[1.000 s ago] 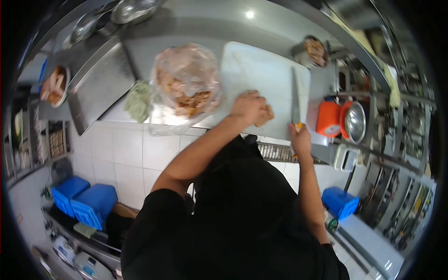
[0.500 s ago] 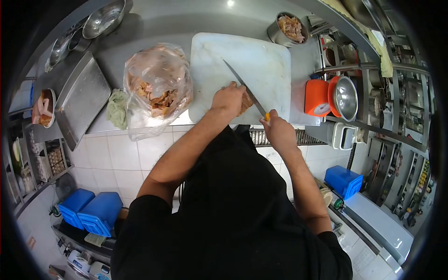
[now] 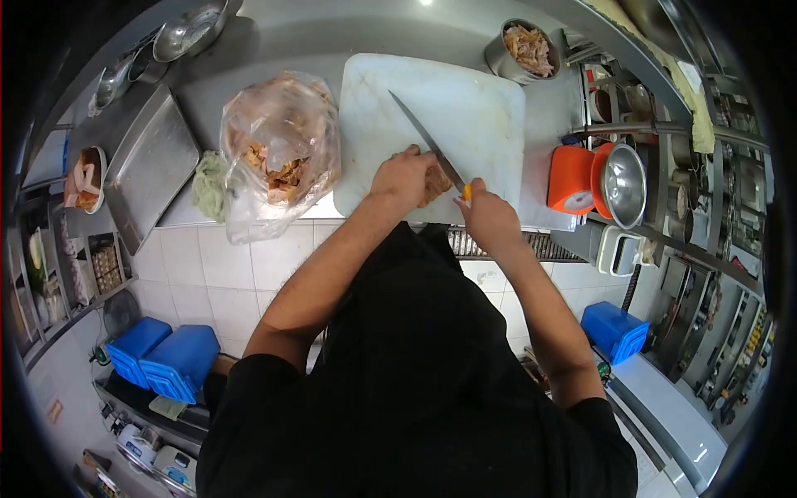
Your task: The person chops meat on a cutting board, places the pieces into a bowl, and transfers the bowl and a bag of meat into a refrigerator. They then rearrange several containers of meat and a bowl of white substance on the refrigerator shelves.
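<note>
My right hand (image 3: 491, 217) is closed round the yellow handle of a long kitchen knife (image 3: 422, 129). Its blade points up and left across the white cutting board (image 3: 473, 108), right beside the fingertips of my left hand (image 3: 402, 178). That hand presses a brown piece of meat (image 3: 436, 186) down near the board's front edge, its fingers curled over the piece and partly hiding it. To the left of the board lies a clear plastic bag (image 3: 278, 141) with more brown meat pieces inside.
A metal pot (image 3: 515, 70) of cut meat stands at the back right. On the right is an orange scale (image 3: 571, 184) with a steel bowl (image 3: 623, 186). A green cloth (image 3: 209, 187) and a metal tray (image 3: 149, 166) lie left of the bag.
The knife has shifted slightly up and left, and my right hand has moved with it. My left hand stays on the meat. The whole view has shifted a little.
</note>
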### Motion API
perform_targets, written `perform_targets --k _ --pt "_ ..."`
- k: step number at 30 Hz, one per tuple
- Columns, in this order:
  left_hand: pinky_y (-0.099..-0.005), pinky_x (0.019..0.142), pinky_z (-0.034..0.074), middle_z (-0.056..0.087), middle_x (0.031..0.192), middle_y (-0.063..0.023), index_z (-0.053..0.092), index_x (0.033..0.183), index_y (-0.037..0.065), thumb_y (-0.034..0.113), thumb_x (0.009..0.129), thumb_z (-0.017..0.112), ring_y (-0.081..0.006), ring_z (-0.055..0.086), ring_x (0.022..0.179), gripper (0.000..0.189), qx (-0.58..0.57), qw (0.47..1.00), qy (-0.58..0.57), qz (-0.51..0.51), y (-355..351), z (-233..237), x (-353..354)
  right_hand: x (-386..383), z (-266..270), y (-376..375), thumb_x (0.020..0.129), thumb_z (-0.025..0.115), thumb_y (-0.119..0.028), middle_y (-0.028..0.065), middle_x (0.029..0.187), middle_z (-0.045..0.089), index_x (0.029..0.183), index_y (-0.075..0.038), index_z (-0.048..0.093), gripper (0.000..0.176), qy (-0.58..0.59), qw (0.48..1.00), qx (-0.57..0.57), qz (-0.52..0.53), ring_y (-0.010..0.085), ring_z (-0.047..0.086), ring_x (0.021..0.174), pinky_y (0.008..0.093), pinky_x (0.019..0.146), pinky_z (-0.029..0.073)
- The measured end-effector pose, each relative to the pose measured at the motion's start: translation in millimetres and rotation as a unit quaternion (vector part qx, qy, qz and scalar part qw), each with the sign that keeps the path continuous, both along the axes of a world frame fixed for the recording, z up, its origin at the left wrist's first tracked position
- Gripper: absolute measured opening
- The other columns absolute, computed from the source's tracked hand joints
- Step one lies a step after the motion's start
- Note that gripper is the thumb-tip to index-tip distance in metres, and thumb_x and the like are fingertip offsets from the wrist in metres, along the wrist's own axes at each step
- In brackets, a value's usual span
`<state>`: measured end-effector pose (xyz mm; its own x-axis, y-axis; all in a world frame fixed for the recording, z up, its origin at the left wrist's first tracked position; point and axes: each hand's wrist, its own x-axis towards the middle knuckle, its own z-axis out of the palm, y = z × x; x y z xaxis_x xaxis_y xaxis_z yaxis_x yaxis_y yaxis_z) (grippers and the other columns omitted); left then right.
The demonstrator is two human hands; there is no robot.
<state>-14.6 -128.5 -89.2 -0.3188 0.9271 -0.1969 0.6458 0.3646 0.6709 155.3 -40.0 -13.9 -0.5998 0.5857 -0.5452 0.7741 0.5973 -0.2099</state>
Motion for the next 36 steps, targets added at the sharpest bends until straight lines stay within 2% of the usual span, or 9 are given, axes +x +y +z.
perform_targets --k 2,9,17,21,24,27,30,33,36 --pt "-0.0439 0.088 0.054 0.064 0.106 -0.0122 0.068 0.11 0.012 0.009 0.084 0.069 -0.035 0.065 0.101 0.027 0.012 1.0 0.002 -0.002 0 0 0 5 23 -5 0.102 0.054 -0.032 0.0252 0.089 0.069 0.11 0.001 0.046 0.036 -0.039 0.999 -0.007 0.006 0.043 0.07 0.084 0.0511 0.075 0.055" --pt "-0.0435 0.089 0.054 0.064 0.108 -0.011 0.068 0.108 0.012 0.01 0.084 0.069 -0.0346 0.065 0.102 0.025 0.019 0.999 -0.033 0.01 -6 -1 -4 4 -45 -3 0.102 0.055 -0.033 0.0261 0.088 0.069 0.11 0.003 0.046 0.038 0.032 0.999 0.01 -0.003 0.0441 0.07 0.084 0.0519 0.075 0.055" --pt "-0.0423 0.088 0.054 0.064 0.105 -0.0101 0.067 0.109 0.012 0.007 0.082 0.071 -0.0331 0.065 0.101 0.027 0.028 0.999 -0.03 0.008 -4 -1 -4 13 8 -9 0.102 0.055 -0.034 0.0264 0.087 0.069 0.11 0.002 0.046 0.038 -0.03 0.999 -0.018 -0.006 0.0454 0.069 0.084 0.0528 0.076 0.055" --pt "-0.0427 0.088 0.054 0.064 0.105 -0.0104 0.066 0.108 0.011 0.007 0.083 0.071 -0.0335 0.065 0.101 0.026 0.012 0.999 -0.034 -0.018 -2 -1 -9 4 -42 -13 0.101 0.055 -0.034 0.0246 0.085 0.07 0.109 0.001 0.046 0.037 0.018 0.999 0.015 -0.024 0.0421 0.071 0.084 0.0522 0.076 0.055" --pt "-0.0436 0.087 0.054 0.064 0.104 -0.0105 0.065 0.108 0.011 0.007 0.083 0.071 -0.0339 0.065 0.101 0.026 0.024 0.999 -0.032 -0.017 -5 -1 -6 3 -35 -5 0.101 0.055 -0.034 0.0241 0.085 0.07 0.11 0.001 0.046 0.038 0.054 0.998 0.02 0.005 0.042 0.07 0.084 0.0527 0.076 0.055" --pt "-0.0442 0.086 0.053 0.064 0.104 -0.0108 0.065 0.108 0.011 0.008 0.083 0.072 -0.0344 0.065 0.1 0.026 0.049 0.998 -0.032 -0.001 -9 -2 -6 -3 13 -6 0.101 0.056 -0.034 0.0245 0.086 0.07 0.111 0.001 0.045 0.038 -0.013 0.999 -0.029 -0.007 0.044 0.07 0.084 0.0536 0.075 0.055" --pt "-0.0443 0.086 0.053 0.064 0.104 -0.0109 0.064 0.107 0.011 0.01 0.083 0.072 -0.0346 0.065 0.099 0.025 0.042 0.998 -0.038 0.001 -8 0 -8 10 -2 -17 0.101 0.055 -0.034 0.0254 0.087 0.07 0.111 0.002 0.045 0.039 -0.015 1.0 -0.006 -0.011 0.0455 0.069 0.084 0.0538 0.075 0.055" --pt "-0.0444 0.086 0.053 0.064 0.103 -0.0109 0.064 0.105 0.01 0.01 0.083 0.073 -0.0345 0.065 0.099 0.024 0.042 0.999 -0.034 -0.005 -8 -3 -8 2 -45 -18 0.101 0.055 -0.034 0.0263 0.088 0.069 0.112 0.002 0.045 0.039 0.034 0.999 0.009 -0.029 0.0457 0.069 0.085 0.0534 0.076 0.055" --pt "-0.0446 0.085 0.053 0.064 0.102 -0.0108 0.063 0.103 0.009 0.01 0.082 0.073 -0.0346 0.065 0.099 0.024 0.053 0.998 -0.033 -0.007 -10 -5 -6 -1 -28 -16 0.101 0.055 -0.033 0.0274 0.089 0.069 0.113 0.003 0.045 0.039 0.031 0.999 -0.002 -0.01 0.0458 0.069 0.087 0.0531 0.076 0.055"
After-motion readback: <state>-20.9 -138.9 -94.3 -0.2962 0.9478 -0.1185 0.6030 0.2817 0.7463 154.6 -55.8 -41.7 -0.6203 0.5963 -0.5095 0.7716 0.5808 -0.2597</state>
